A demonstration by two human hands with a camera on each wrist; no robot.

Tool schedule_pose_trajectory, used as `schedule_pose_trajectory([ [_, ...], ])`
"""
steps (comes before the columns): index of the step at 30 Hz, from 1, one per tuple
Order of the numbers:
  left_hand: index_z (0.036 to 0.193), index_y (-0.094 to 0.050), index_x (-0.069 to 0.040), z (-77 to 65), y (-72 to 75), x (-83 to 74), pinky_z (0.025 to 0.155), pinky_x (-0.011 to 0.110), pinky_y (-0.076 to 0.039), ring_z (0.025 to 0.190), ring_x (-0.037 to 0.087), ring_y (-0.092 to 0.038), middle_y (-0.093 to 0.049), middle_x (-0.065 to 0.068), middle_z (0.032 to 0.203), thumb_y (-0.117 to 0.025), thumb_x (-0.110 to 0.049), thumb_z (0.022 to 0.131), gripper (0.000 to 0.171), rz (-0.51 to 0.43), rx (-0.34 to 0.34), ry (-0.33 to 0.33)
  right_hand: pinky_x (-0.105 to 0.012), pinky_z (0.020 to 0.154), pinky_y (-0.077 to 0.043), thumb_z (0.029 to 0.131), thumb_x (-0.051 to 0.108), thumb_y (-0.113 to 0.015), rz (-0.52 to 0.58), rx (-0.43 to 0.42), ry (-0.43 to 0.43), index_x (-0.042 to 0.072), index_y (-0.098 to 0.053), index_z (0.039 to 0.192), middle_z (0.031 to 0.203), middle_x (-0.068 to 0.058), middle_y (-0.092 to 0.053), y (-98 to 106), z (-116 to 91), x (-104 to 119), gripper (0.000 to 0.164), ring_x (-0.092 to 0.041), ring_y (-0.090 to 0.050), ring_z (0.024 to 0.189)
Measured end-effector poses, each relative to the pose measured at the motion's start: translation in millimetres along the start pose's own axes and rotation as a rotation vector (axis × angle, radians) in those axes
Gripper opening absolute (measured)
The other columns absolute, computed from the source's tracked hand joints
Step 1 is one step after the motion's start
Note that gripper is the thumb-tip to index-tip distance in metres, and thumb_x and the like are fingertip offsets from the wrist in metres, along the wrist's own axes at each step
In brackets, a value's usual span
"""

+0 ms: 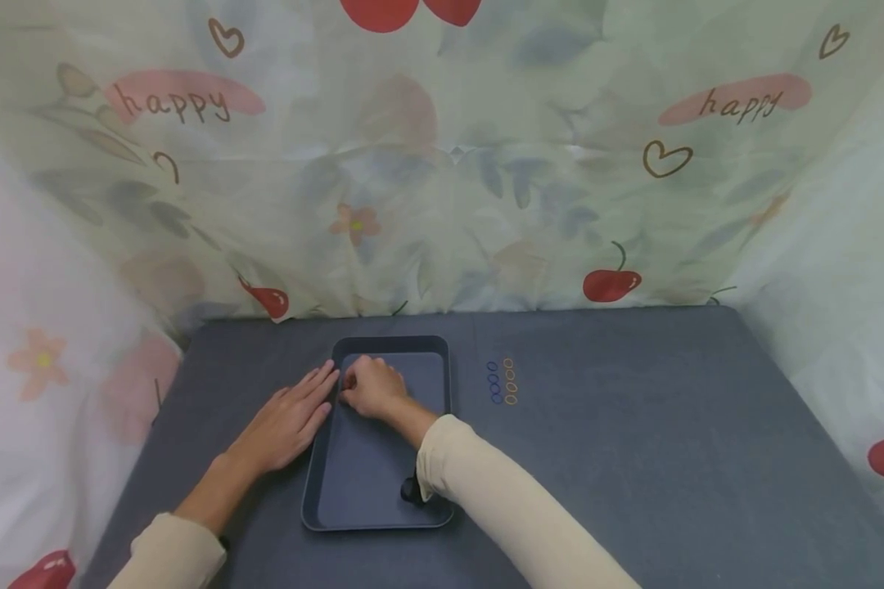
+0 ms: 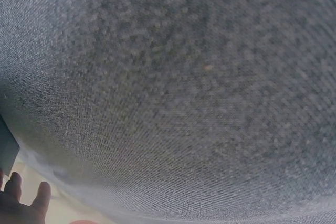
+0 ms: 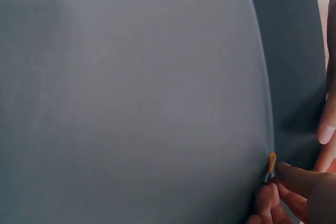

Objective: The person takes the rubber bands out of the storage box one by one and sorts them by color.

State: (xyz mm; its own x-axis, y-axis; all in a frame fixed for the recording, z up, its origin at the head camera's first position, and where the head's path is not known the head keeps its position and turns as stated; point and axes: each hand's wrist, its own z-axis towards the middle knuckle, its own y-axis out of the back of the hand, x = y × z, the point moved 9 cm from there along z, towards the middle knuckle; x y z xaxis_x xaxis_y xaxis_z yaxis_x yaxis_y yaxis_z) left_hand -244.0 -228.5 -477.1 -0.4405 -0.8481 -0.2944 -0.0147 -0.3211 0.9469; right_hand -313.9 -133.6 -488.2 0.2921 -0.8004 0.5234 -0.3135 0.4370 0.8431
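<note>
My right hand (image 1: 374, 387) is over the upper left part of a dark grey tray (image 1: 383, 474). In the right wrist view its thumb and fingers pinch a small orange loop (image 3: 272, 161) at the tray's inner edge, with a thin dark bit showing just below the loop. The fingers cover the rest of it. My left hand (image 1: 289, 421) lies with straight fingers along the tray's left rim, its fingertips right at the edge. Only a few of its fingers (image 2: 42, 199) show in the left wrist view, at the lower left corner.
Right of the tray, on the dark grey table (image 1: 633, 458), lie a column of small blue rings (image 1: 494, 383) and a column of small orange rings (image 1: 511, 382). A patterned curtain (image 1: 457, 188) closes off the back and both sides.
</note>
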Motion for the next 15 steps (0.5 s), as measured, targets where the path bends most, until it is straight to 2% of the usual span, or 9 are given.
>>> schedule_pose_trajectory([
  [15,0.148,-0.039,-0.001,0.5,3.6,-4.2,0.098,0.058,-0.037,0.137,0.036,-0.036,-0.034,0.015,0.154,-0.049,-0.02,0.103,0.05,-0.007,-0.024,-0.018,-0.033,0.07,-0.05,0.086,0.027,-0.077,-0.004,-0.036,-0.008,0.025,-0.075,0.078,0.076,0.015,-0.066,-2.2,2.3,-0.9,0.008,-0.01,-0.063,0.074],
])
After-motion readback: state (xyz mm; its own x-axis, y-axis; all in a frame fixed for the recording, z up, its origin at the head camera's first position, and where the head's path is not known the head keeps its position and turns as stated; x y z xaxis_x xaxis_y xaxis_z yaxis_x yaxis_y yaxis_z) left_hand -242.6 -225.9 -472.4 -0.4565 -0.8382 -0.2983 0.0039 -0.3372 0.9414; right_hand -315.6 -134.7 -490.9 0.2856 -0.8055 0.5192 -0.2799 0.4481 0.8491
